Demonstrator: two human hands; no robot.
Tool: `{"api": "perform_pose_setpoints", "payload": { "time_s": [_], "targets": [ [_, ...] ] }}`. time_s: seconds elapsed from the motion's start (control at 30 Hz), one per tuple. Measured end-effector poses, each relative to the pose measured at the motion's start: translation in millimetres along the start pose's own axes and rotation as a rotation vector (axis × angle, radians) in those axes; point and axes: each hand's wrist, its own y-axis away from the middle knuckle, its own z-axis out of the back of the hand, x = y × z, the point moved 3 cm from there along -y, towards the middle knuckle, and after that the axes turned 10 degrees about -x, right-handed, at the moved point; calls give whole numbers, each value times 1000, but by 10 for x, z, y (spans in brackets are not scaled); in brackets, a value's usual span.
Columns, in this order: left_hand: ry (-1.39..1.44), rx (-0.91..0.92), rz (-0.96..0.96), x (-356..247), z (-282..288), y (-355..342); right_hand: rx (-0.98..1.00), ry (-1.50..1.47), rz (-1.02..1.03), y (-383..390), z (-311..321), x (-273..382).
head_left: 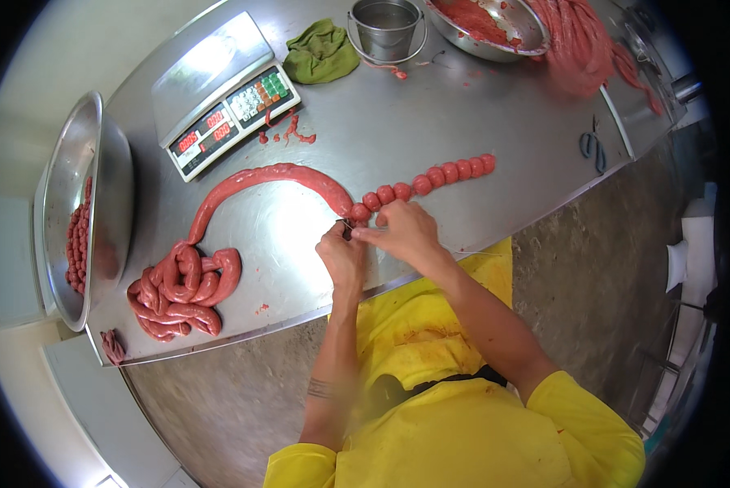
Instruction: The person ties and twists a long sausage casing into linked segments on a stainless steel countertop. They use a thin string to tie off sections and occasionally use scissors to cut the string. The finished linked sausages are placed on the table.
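Observation:
A long raw red sausage (271, 173) curves over the steel table from a coiled pile (178, 289) at the left. Toward the right it becomes a row of small round sausage links (436, 176), pinched off from one another. My left hand (342, 254) is closed at the near side of the point where the smooth length meets the links. Beside it, my right hand (403, 232) pinches with thumb and finger, its knuckles close to the links. Both work a thin pale string, whose loose end (477, 253) trails past my right wrist. The fingertips partly hide the tie.
A digital scale (227, 114), a green cloth (322, 53) and a metal bucket (385, 32) stand along the far side. One bowl (507, 50) holds red meat, beside pale red casings (576, 41). Scissors (593, 150) lie at right. A large basin (115, 195) holds links at left.

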Motion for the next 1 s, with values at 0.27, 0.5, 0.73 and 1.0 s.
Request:
{"api": "perform_pose_setpoints", "payload": {
  "time_s": [0.27,0.5,0.73,1.0],
  "targets": [
    [579,339,290,181,41,-247,-218,6,121,-279,-210,-44],
    [635,323,489,209,119,-305,96,-250,222,-201,329,-234],
    [396,322,408,186,235,-405,186,-48,370,-171,1232,-844],
    [11,157,-15,159,244,-295,-135,-51,355,38,1059,-1043]
  ]
}}
